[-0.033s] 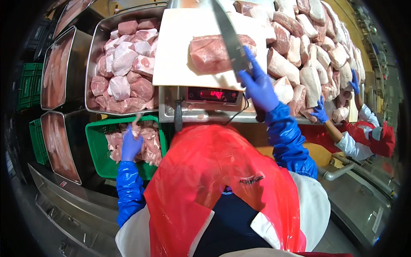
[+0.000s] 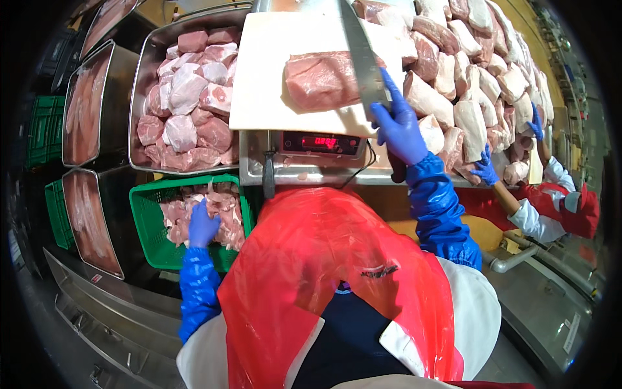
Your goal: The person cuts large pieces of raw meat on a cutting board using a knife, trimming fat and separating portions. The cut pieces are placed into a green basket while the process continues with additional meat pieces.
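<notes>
Knife (image 2: pixel 364 61) in curled right hand (image 2: pixel 402 135), left hand (image 2: pixel 204 227) over meat (image 2: pixel 229 217)

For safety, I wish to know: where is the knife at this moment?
In the head view, the knife is at upper centre, in the right hand, its blade across the right end of the meat.

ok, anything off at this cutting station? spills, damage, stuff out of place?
Nothing major stands out. Minor: small pink bits lie on the steel table in front of the scale, and a loose black cord loops near the knife in the right hand.
</notes>
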{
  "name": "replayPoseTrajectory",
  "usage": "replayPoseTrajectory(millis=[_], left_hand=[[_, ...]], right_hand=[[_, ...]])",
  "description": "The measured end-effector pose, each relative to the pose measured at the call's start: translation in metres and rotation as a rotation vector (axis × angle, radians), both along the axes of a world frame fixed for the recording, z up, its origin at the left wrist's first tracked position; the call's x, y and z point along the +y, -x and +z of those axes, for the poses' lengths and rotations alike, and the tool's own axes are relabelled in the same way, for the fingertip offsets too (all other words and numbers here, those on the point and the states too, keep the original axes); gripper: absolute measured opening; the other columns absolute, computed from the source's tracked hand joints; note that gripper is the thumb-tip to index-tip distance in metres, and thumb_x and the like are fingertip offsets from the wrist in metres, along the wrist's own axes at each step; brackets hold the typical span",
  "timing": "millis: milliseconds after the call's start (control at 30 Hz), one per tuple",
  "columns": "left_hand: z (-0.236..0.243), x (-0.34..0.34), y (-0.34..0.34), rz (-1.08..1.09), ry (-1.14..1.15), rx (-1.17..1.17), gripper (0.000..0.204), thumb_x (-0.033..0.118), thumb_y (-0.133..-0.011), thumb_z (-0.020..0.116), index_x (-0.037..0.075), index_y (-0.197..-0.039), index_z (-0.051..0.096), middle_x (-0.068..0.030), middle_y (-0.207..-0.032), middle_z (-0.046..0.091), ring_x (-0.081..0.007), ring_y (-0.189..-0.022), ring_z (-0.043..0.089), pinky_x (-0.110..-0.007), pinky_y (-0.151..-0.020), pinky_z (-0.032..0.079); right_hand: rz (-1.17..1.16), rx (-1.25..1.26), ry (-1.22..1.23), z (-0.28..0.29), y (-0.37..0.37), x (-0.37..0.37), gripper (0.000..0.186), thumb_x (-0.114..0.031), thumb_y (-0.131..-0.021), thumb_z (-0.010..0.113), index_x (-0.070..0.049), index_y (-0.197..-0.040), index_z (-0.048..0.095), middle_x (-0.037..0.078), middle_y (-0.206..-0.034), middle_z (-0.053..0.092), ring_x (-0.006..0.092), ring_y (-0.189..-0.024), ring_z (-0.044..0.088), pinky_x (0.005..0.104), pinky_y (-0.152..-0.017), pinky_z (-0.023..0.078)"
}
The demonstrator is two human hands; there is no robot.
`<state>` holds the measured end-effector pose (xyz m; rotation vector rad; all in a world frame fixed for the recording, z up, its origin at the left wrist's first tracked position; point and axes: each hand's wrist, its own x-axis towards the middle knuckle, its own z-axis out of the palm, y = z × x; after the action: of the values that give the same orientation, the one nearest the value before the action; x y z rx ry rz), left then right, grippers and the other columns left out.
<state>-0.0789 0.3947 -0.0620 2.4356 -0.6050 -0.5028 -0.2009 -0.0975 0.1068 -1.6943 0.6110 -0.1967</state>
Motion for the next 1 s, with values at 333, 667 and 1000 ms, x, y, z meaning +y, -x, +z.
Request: replayPoseTrajectory(millis=[333,667,1000], left_hand=[[0.070,-0.390,-0.063,-0.266,0.517,-0.568,0.051,0.031,-0.100,0.054,0.001,-0.140,0.050,-0.0269,-0.142,0.047,-0.0441,-0.137,0.038,-0.051,-0.119,0.024],[0.104,-0.302,-0.041,-0.066,0.679,-0.415,0.012,0.002,-0.084,0.070,0.006,-0.096,0.071,-0.0117,-0.092,0.068,-0.0300,-0.090,0.065,-0.039,-0.081,0.052],[0.070,-0.344,-0.043,-0.117,0.708,-0.458,0.010,0.003,-0.082,0.074,0.005,-0.092,0.070,-0.0105,-0.093,0.069,-0.0266,-0.088,0.067,-0.037,-0.081,0.054]], right_hand=[[-0.249,-0.354,-0.030,-0.056,-0.097,-0.081,0.064,-0.009,-0.096,0.058,-0.009,-0.154,0.031,0.008,-0.100,0.066,0.0112,-0.068,0.061,0.0259,-0.057,0.052],[0.264,-0.011,0.424,-0.024,-0.001,0.018,0.070,-0.010,-0.096,0.054,-0.024,-0.158,0.026,0.027,-0.099,0.069,0.0417,-0.087,0.069,0.0466,-0.076,0.055],[0.362,0.181,0.753,-0.030,0.045,0.003,0.073,-0.010,-0.093,0.055,-0.027,-0.158,0.026,0.023,-0.083,0.067,0.0422,-0.066,0.065,0.0513,-0.059,0.051]])
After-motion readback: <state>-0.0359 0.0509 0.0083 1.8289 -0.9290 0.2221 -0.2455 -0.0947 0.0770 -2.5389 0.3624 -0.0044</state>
